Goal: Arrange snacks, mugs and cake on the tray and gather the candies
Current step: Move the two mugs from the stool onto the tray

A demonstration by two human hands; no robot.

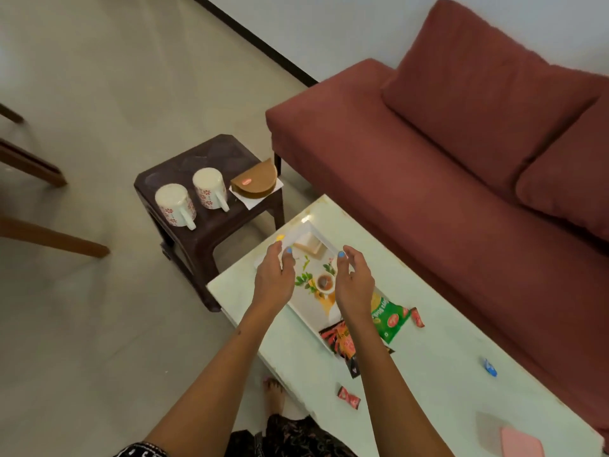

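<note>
A white tray (309,308) with a leaf-and-cup print lies along the pale green table (428,390). My left hand (275,280) grips the tray's far left rim, thumb on top. My right hand (354,283) hovers at the far right rim with fingers apart, holding nothing. A red-and-black snack packet (341,339) and a green snack packet (389,316) lie at the tray's near end, partly under my right forearm. Two floral mugs (174,204) (211,188) stand upside down on the dark stool (197,245) beside a brown half-round cake (253,181). Candies lie loose: red (417,317), red (348,395), blue (490,367), yellow (279,238).
A maroon sofa (428,159) runs along the table's far side. The stool stands off the table's left end. Wooden furniture legs (49,239) are at the far left. A pink flat object (520,443) lies at the table's near right corner. My bare foot (273,397) is by the table's edge.
</note>
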